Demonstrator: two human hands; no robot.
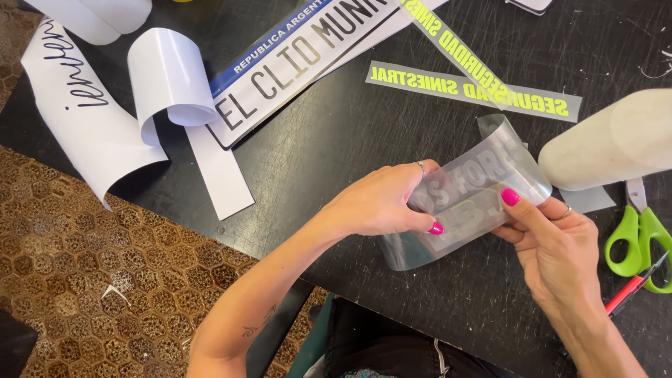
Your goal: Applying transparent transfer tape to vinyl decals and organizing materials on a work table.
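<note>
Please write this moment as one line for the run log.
left hand: grips clear lettered film | right hand: grips same film | nearby: green scissors, black table

The clear sheet (pixel 465 203) is thin see-through plastic, smooth and shiny, with matt grey letters. The table (pixel 392 105) is dark and matt, with fine scratches. The curled strips (pixel 168 77) look like smooth white paper. The scissors (pixel 640 241) have glossy green plastic handles. The floor (pixel 77 252) looks rough, brown and bumpy.
</note>
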